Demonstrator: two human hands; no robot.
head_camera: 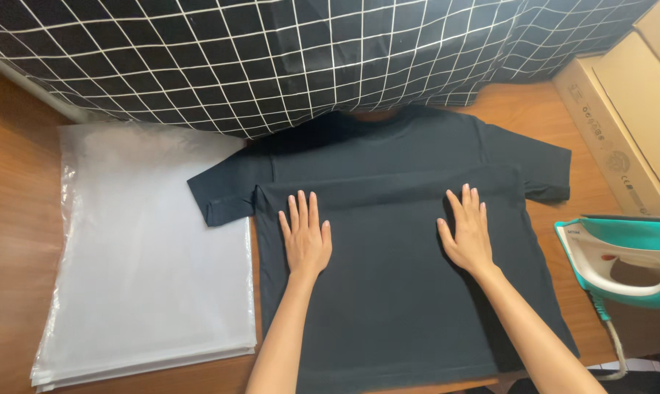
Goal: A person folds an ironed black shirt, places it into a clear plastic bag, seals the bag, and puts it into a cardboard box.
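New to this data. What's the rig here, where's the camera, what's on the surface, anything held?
There is no machine: a person works with two bare hands. The single picture comes from a camera worn on their head, looking down, so both forearms reach in from the bottom edge.

On the wooden table a black T-shirt lies spread flat. The left hand and right hand both rest on it palm down, fingers spread; neither grips anything.

Left of the shirt lies a stack of clear plastic bags. At the right edge stands a teal and white clothes iron, with cardboard boxes behind it. Black fabric with a white grid lies along the top, partly over the shirt's collar.
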